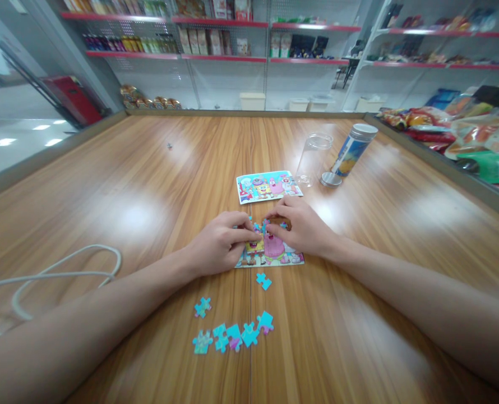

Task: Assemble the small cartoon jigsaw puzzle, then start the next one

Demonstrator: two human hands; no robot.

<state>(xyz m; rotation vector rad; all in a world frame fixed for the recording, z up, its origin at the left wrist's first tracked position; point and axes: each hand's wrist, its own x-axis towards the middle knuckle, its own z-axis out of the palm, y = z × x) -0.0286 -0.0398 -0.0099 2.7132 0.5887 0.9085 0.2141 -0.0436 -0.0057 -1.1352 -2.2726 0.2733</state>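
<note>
In the head view, at the frame's centre, the left hand and right hand are meeting over the upper edge of the partly joined, colourful cartoon cardboard jigsaw on the brown wooden table. Both sets of fingers are curling close together, tips pressing down. Uneven pressure could be splitting joined pieces, and a forearm could be scattering the loose turquoise jigsaw pieces at lower centre. Whether either hand is pinching a piece is hidden under the knuckles.
</note>
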